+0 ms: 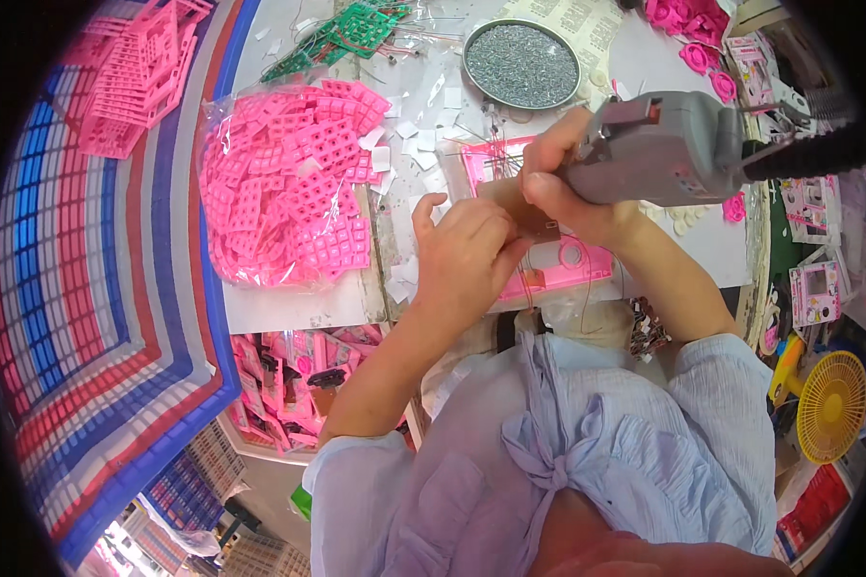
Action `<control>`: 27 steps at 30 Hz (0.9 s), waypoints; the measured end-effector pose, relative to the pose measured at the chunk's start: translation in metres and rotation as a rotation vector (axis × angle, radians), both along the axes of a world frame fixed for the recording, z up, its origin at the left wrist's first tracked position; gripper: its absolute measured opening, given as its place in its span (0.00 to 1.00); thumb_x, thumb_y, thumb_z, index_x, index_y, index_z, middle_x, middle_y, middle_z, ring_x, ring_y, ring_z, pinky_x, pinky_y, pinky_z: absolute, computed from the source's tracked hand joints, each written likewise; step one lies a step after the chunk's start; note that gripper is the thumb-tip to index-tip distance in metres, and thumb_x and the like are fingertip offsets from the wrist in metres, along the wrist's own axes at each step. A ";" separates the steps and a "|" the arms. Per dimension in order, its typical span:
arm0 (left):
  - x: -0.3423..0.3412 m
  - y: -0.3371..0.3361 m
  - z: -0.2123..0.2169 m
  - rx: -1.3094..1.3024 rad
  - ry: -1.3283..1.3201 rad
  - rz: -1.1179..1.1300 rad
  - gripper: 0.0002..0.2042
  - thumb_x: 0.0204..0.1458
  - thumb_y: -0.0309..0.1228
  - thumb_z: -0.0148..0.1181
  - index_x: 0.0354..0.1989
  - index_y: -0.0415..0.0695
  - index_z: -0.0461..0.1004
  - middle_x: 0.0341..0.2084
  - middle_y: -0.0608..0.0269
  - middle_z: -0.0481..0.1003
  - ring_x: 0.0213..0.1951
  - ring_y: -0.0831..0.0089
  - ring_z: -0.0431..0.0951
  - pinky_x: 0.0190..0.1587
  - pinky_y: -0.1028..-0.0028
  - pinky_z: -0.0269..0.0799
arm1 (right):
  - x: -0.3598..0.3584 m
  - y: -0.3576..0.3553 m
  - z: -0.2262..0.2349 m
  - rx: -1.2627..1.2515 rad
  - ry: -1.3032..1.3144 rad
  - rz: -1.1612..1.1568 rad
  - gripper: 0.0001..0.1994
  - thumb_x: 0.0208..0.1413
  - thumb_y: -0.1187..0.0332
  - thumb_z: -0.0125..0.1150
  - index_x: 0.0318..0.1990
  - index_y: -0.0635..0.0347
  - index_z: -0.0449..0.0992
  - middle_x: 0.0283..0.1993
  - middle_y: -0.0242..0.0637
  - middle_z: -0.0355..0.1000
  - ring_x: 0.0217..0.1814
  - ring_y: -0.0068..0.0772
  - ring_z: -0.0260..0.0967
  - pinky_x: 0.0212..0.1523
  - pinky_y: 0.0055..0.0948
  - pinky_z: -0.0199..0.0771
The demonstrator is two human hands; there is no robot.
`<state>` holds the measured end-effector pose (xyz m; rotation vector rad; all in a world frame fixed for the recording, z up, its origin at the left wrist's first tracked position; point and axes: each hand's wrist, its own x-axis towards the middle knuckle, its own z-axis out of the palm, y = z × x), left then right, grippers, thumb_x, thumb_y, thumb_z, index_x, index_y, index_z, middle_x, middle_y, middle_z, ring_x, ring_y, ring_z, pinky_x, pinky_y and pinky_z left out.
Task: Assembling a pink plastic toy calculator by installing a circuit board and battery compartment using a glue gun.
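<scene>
We see a cluttered white desk [298, 308] with a striped red, white and blue sack [96, 317] to the left of it. Near the middle of the desk lies a pink plastic case [558, 264], and we take that as our landmark. The left hand [467, 255] rests on the case's left part, its fingers curled narrow and pinching something small that we cannot make out. The right hand [563, 183] is just above the case, its fingers wrapped tight around a grey electric screwdriver [659, 149], whose tip points down toward the case between the two hands. A black cord [808, 154] runs from the tool to the right.

Left of the case sits a clear bag of pink square parts [293, 183]. Above the case stands a round metal dish of small screws [522, 62], with green parts [342, 34] further left of it. Small white scraps [414, 144] lie scattered between the bag and the case. Below and left of the case, a box of pink pieces [293, 380] sits under the desk's edge. Far right of the case we see a yellow fan [832, 404].
</scene>
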<state>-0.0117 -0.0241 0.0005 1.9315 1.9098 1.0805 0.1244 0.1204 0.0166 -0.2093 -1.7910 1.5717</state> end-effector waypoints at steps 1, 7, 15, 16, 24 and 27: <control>0.001 0.000 -0.001 0.009 0.005 0.002 0.06 0.48 0.29 0.69 0.30 0.46 0.75 0.35 0.66 0.80 0.41 0.68 0.79 0.60 0.56 0.52 | 0.000 0.001 -0.001 0.002 -0.018 -0.011 0.09 0.57 0.78 0.60 0.40 0.61 0.65 0.32 0.37 0.71 0.32 0.23 0.69 0.32 0.25 0.70; 0.006 0.001 -0.009 0.164 -0.023 0.026 0.07 0.47 0.29 0.71 0.30 0.46 0.76 0.30 0.66 0.80 0.38 0.69 0.80 0.61 0.56 0.52 | -0.001 -0.003 0.036 -0.302 0.244 0.205 0.13 0.60 0.70 0.62 0.46 0.60 0.63 0.21 0.31 0.64 0.22 0.22 0.61 0.23 0.25 0.64; 0.009 0.001 -0.002 0.208 -0.098 0.025 0.09 0.41 0.28 0.73 0.28 0.48 0.76 0.26 0.71 0.77 0.36 0.71 0.79 0.62 0.54 0.52 | -0.002 -0.018 0.046 -0.221 0.339 0.341 0.14 0.63 0.63 0.62 0.47 0.56 0.63 0.19 0.27 0.61 0.19 0.22 0.57 0.20 0.27 0.62; 0.008 0.000 -0.002 0.200 -0.098 0.017 0.09 0.41 0.27 0.73 0.27 0.48 0.76 0.26 0.71 0.77 0.35 0.71 0.79 0.61 0.54 0.52 | -0.003 -0.020 0.048 -0.197 0.339 0.311 0.14 0.63 0.63 0.62 0.47 0.56 0.63 0.19 0.28 0.61 0.19 0.22 0.57 0.21 0.27 0.62; 0.005 0.001 0.001 0.271 -0.047 0.010 0.09 0.41 0.27 0.73 0.28 0.50 0.76 0.28 0.72 0.79 0.36 0.70 0.80 0.59 0.56 0.53 | 0.002 -0.019 0.041 -0.225 0.396 0.301 0.14 0.63 0.63 0.62 0.46 0.55 0.62 0.19 0.27 0.60 0.19 0.22 0.56 0.20 0.26 0.61; 0.006 -0.002 0.000 0.299 -0.023 0.009 0.09 0.41 0.28 0.73 0.27 0.49 0.76 0.27 0.72 0.78 0.36 0.71 0.79 0.59 0.55 0.53 | 0.000 -0.029 0.039 -0.299 0.385 0.257 0.14 0.63 0.63 0.61 0.46 0.55 0.62 0.19 0.27 0.59 0.19 0.22 0.56 0.20 0.26 0.60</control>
